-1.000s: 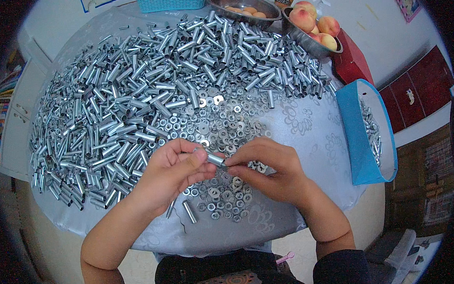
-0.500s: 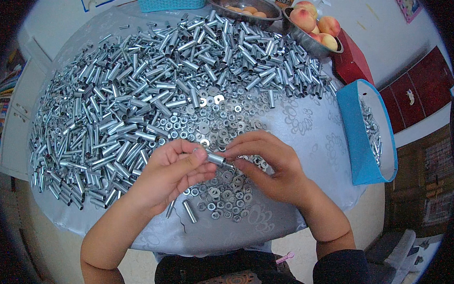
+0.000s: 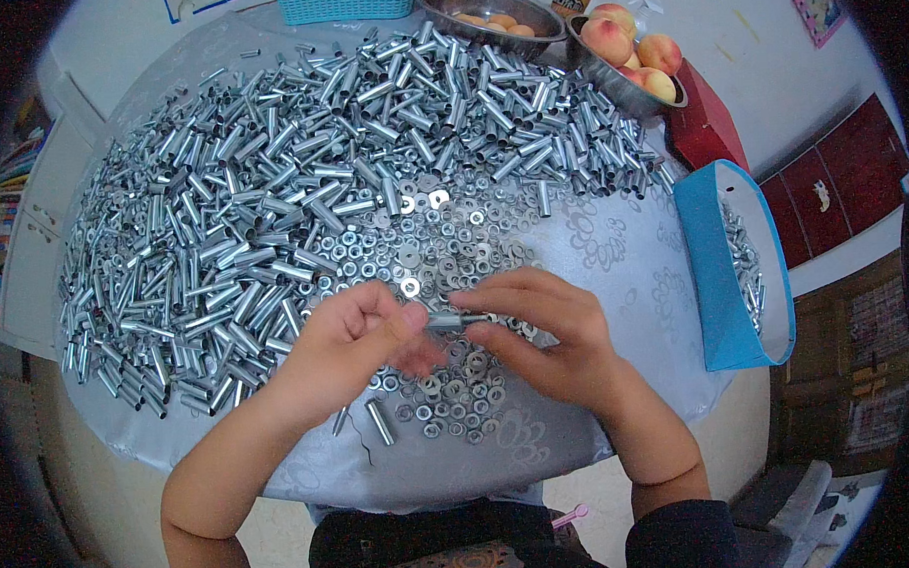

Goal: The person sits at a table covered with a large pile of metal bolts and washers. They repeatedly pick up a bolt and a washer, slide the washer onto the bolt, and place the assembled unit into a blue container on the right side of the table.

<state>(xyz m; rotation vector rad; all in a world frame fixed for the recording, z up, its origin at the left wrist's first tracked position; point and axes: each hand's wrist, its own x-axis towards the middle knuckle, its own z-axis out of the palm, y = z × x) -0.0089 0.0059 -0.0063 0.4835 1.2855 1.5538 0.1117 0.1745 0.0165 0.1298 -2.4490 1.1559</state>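
A short shiny metal tube point(image 3: 450, 321) lies nearly level between my two hands, above a spread of washers and nuts point(image 3: 458, 384). My right hand point(image 3: 551, 326) pinches its right end between thumb and fingertips. At the other end, my left hand point(image 3: 356, 337) has its thumb and index finger closed on the tube. Its lower fingers are smeared by motion. Whatever sits at the tube's ends is hidden by my fingertips. Just below my left hand, a loose tube point(image 3: 379, 423) and a thin rod lie on the silvery tablecloth point(image 3: 431, 480).
A broad heap of metal tubes point(image 3: 231, 192) covers the table's left and far side. On the right stands a blue box point(image 3: 710, 275) holding metal pieces. Behind are a bowl of peaches point(image 3: 658, 99), an egg bowl point(image 3: 536, 43), a red box point(image 3: 704, 120) and a turquoise basket point(image 3: 345, 2).
The tube has turned from slanting down rightward to nearly level. My left hand's lower fingers have shifted and blurred; my right fingers have moved slightly and now pinch the tube's right end.
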